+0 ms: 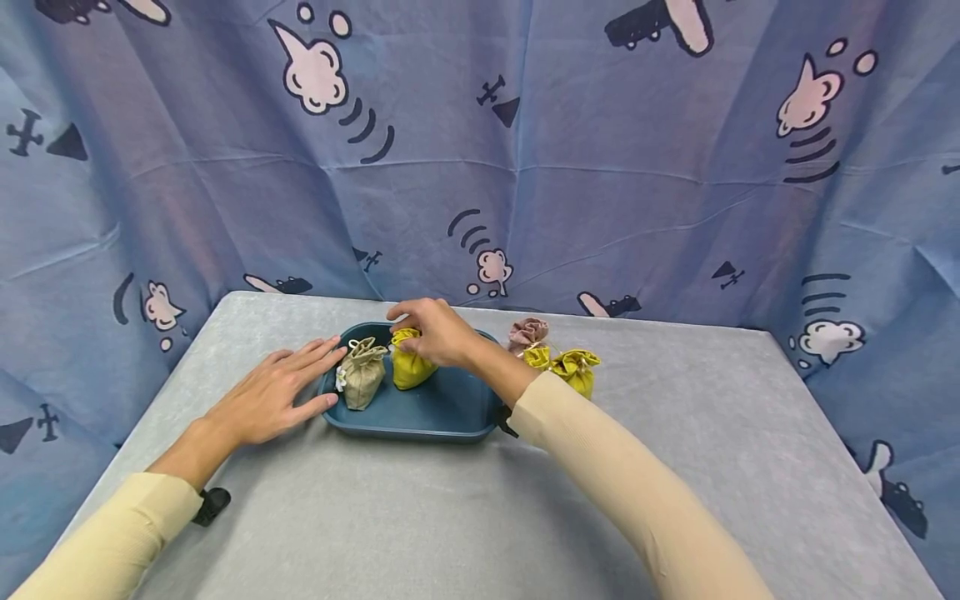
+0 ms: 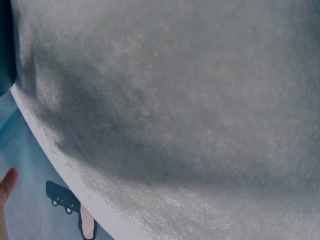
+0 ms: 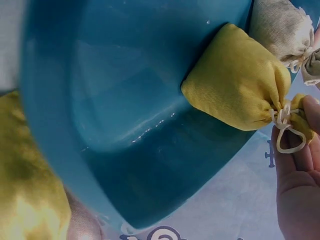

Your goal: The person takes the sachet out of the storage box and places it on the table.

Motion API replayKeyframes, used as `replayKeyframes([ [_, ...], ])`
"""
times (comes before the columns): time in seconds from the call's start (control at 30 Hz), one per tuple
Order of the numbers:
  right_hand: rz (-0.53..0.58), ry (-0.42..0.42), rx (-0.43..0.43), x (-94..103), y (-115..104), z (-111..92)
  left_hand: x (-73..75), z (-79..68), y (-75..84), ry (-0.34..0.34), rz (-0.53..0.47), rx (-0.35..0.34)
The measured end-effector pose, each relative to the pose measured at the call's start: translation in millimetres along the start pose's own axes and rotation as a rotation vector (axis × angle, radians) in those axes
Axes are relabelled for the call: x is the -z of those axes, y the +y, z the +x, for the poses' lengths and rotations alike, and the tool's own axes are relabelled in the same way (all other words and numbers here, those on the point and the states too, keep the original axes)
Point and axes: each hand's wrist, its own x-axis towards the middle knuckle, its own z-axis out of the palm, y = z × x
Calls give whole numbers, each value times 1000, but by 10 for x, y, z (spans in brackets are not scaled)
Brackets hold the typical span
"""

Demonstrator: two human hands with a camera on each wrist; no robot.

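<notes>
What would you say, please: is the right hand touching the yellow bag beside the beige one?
Touching: the right wrist view shows the right hand pinching the yellow bag by its gathered top.

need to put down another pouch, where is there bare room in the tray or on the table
Bare: the tray's right side, beyond the held yellow pouch; the table in front of the tray, and right of the outside pouches. Crowded: the tray's left end, with the beige pouch and left hand.
</notes>
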Motion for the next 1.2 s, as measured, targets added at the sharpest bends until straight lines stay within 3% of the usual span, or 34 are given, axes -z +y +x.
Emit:
replayKeyframes([
  [0.7, -59, -16, 109, 78, -18, -153, -16, 3, 8, -7, -11, 11],
  [1.2, -80, -35, 218, 356, -237, -383, -7, 0, 12, 8, 2, 5],
])
